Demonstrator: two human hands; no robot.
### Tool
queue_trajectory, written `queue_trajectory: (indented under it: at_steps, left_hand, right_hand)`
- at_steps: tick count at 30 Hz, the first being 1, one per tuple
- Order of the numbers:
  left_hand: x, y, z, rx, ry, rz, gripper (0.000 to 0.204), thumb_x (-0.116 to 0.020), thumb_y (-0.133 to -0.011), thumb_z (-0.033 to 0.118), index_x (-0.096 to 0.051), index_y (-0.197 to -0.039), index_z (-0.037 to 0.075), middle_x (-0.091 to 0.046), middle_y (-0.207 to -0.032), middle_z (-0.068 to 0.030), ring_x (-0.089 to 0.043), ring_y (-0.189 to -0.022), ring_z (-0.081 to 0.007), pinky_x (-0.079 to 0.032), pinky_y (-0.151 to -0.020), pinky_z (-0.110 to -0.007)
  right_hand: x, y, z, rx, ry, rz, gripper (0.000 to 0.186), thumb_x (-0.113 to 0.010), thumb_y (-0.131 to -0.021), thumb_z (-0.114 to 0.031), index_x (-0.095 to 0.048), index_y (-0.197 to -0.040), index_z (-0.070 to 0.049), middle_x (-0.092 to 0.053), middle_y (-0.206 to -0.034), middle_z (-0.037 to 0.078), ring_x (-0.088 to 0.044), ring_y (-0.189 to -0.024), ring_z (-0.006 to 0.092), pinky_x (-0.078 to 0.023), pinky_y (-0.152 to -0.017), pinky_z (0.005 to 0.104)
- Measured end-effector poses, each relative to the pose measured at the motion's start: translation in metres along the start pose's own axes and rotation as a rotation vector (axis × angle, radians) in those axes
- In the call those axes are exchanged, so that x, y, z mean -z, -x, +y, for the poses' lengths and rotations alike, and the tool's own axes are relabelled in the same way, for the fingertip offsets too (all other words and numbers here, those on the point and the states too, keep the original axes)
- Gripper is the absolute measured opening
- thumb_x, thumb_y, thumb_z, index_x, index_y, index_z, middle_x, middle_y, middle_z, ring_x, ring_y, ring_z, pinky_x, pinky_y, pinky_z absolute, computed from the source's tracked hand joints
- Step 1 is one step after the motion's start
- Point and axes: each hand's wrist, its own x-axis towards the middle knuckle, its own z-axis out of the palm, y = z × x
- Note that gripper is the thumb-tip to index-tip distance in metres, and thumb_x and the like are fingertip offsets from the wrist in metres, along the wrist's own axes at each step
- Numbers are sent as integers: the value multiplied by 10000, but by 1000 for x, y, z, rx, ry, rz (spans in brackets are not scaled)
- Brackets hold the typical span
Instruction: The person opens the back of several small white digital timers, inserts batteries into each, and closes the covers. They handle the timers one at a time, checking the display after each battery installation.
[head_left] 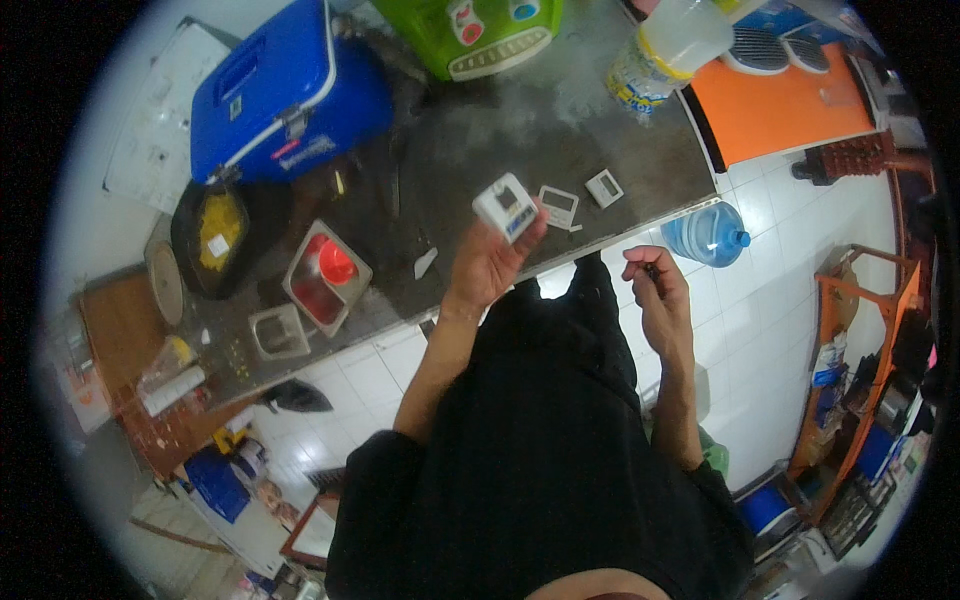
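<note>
We note a white case (506,207) clamped between left hand (484,266) thumb and fingers, above the dark counter (638,152); nearly square, no clear long axis. It sits left of and beyond our right hand (660,296), fingers curled, contents unclear. Frame (555,220) lies just right of the case; pale floor tiles (765,290) beyond the edge.

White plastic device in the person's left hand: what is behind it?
The left hand holds the white plastic device, and dark countertop shows beyond its edges. The device's back, any fingers against it and the counter directly behind are covered.
</note>
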Motion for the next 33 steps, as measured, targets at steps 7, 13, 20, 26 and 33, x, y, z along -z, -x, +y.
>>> queue_trajectory:
  at_steps: [7, 13, 20, 26, 33]
  left_hand:
    - [-98, 15, 19, -8, -363, -350, 799, -828, -714, 324, -422, -1317, -8, -557, -1253, -239, -569, -1169, -325, -491, -982, -418]
    - [-120, 16, 16, -100, -399, -522, 819, -894, -599, 265, -498, -1274, 23, -571, -1272, -187, -570, -1174, -251, -457, -1010, -399]
    - [-117, 20, 10, -105, -537, -554, 779, -888, -594, 176, -507, -1252, 9, -573, -1267, -172, -554, -1185, -270, -451, -1009, -415]
    - [-61, 40, -12, 16, -622, -358, 694, -804, -708, 15, -464, -1313, 24, -558, -1270, -115, -548, -1184, -210, -471, -1002, -368]
    - [4, 56, -37, -50, -687, -94, 666, -827, -722, 100, -492, -1293, 30, -567, -1258, -113, -565, -1166, -224, -441, -1039, -401]
  right_hand:
    - [-28, 24, -102, 517, 238, 30, 281, -767, -781, -85, -637, -1029, -52, -597, -891, 30, -493, -706, 92, -363, -576, 212]
    - [-30, 36, -111, 622, 158, 104, 251, -764, -793, -92, -641, -1008, -53, -611, -905, 45, -433, -624, 71, -333, -529, 212]
    - [-24, 48, -99, 579, 234, 130, 164, -692, -857, -64, -603, -993, -47, -558, -920, 21, -410, -652, 48, -324, -561, 191]
    - [-37, 28, -46, 253, 90, 32, 129, -593, -946, -123, -560, -998, -9, -620, -916, 54, -536, -842, 98, -452, -746, 245]
    - [-69, -3, 22, 40, 308, -80, 278, -449, -1016, -279, -504, -1015, -6, -582, -860, 133, -562, -815, 205, -455, -746, 338]
